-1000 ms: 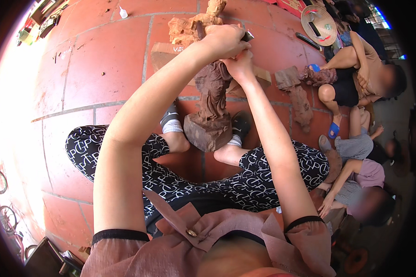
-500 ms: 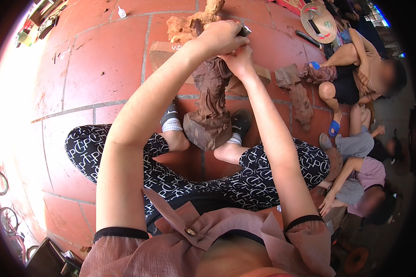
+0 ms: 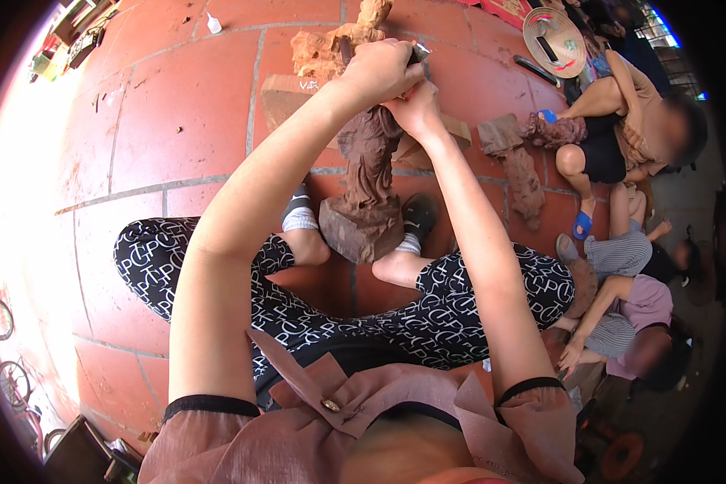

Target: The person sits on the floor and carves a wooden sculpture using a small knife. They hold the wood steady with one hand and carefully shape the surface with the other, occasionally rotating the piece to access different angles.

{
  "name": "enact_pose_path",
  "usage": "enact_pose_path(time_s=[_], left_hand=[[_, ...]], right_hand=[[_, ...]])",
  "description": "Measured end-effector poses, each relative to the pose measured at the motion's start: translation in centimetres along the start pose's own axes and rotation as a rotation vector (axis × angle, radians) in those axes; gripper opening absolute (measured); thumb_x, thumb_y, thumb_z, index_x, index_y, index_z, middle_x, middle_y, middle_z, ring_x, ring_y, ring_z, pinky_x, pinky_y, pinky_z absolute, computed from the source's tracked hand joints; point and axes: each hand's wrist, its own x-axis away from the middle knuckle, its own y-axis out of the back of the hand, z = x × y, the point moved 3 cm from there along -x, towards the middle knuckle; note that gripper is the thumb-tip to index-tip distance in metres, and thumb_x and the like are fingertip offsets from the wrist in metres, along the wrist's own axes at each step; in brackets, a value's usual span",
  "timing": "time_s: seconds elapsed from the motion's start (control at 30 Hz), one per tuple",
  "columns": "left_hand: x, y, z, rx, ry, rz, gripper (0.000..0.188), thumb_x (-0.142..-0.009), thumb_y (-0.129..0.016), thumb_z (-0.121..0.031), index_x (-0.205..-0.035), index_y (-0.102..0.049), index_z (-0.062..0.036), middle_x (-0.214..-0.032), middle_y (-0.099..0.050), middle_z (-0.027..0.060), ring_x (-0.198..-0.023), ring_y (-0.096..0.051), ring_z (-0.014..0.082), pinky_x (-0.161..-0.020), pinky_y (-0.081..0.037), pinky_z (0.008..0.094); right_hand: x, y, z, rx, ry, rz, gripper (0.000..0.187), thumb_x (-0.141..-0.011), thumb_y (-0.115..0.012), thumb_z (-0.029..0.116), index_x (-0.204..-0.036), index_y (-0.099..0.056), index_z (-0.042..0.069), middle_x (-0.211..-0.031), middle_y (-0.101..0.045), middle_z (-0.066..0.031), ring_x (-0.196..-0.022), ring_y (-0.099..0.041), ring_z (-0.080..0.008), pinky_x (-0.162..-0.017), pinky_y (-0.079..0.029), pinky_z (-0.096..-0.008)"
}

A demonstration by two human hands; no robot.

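Between my feet a dark brown carved wooden statue point(image 3: 369, 165) stands on its chunky base point(image 3: 363, 230), its top covered by my hands. Closed fingers of my left hand point(image 3: 381, 71) are over the upper end. A dark piece with a pale edge point(image 3: 419, 53) pokes out beyond them, and a brown stick-like piece point(image 3: 345, 50) shows by the knuckles; whether they belong together I cannot tell. My right hand point(image 3: 415, 109) is closed against the statue's top, just below and touching the left. What its fingers grip is hidden.
Behind the statue lie wooden blocks point(image 3: 286, 98) and a light carved wood piece point(image 3: 319, 50). To the right, another carving point(image 3: 515, 165) lies on the tiled floor point(image 3: 185, 105). Co-workers point(image 3: 613, 121) sit along the right side, near a woven hat point(image 3: 553, 42). A white bottle point(image 3: 214, 23) is far left.
My left hand has shifted slightly down and left, and the dark piece beyond its fingers has moved a little with it. The right hand and the statue stay nearly in place.
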Motion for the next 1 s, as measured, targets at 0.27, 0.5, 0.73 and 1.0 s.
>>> enact_pose_path(time_s=[0.27,0.5,0.73,1.0], left_hand=[[0.1,0.3,-0.3,0.013,-0.022,-0.001,0.037,-0.082,-0.056,-0.033,-0.083,-0.060,0.0034,-0.081,-0.063,0.0223,-0.080,-0.062,0.0384,-0.074,-0.048,0.0444],[0.0,0.0,0.0,0.006,-0.029,0.014,0.035,-0.082,-0.056,-0.032,-0.081,-0.059,0.0028,-0.080,-0.063,0.0222,-0.079,-0.062,0.0381,-0.073,-0.048,0.0441],[-0.3,0.7,-0.8,0.019,-0.049,0.016,0.034,-0.083,-0.055,-0.030,-0.081,-0.058,0.0030,-0.079,-0.062,0.0221,-0.079,-0.061,0.0382,-0.074,-0.047,0.0446],[-0.7,0.2,-0.2,-0.040,-0.031,0.067,0.038,-0.084,-0.056,-0.036,-0.085,-0.060,0.0021,-0.087,-0.063,0.0239,-0.085,-0.061,0.0372,-0.079,-0.046,0.0444]], right_hand=[[0.3,0.2,0.2,0.006,0.110,-0.113,0.027,-0.071,-0.075,0.018,-0.087,-0.062,0.000,-0.074,-0.066,-0.0132,-0.073,-0.066,-0.0270,-0.066,-0.051,-0.0342],[0.1,0.2,-0.1,-0.121,0.001,-0.006,0.028,-0.071,-0.076,0.013,-0.092,-0.063,0.000,-0.085,-0.069,-0.0115,-0.082,-0.066,-0.0185,-0.069,-0.050,-0.0311],[0.1,0.1,-0.3,-0.144,-0.015,-0.100,0.022,-0.073,-0.074,0.012,-0.088,-0.064,0.000,-0.080,-0.069,-0.0093,-0.082,-0.066,-0.0142,-0.070,-0.050,-0.0298],[-0.5,0.7,0.3,-0.050,-0.056,0.010,0.030,-0.071,-0.077,0.015,-0.094,-0.061,0.003,-0.082,-0.068,-0.0063,-0.086,-0.065,-0.0160,-0.074,-0.050,-0.0303]])
